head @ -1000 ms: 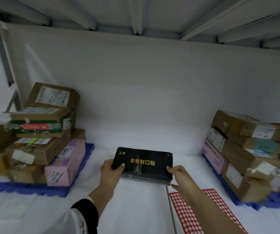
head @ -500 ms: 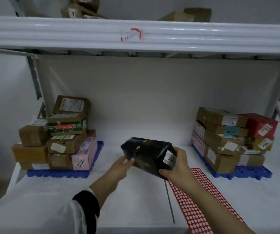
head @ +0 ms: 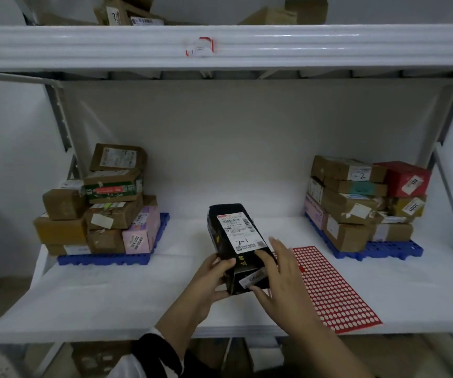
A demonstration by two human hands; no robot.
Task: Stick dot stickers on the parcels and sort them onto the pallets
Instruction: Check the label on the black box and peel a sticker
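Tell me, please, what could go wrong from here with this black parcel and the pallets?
Both hands, left hand and right hand, hold the black parcel by its near end only, so the far end might tip or slip. The stack on the left pallet is uneven, with its top box tilted; another parcel there could topple it. The red sticker sheet reaches the shelf's front edge beside the right forearm and might get swept off.

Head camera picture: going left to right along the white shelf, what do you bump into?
First the left parcel pile on the left blue pallet → black parcel → red dot sticker sheet → right parcel pile on the right blue pallet.
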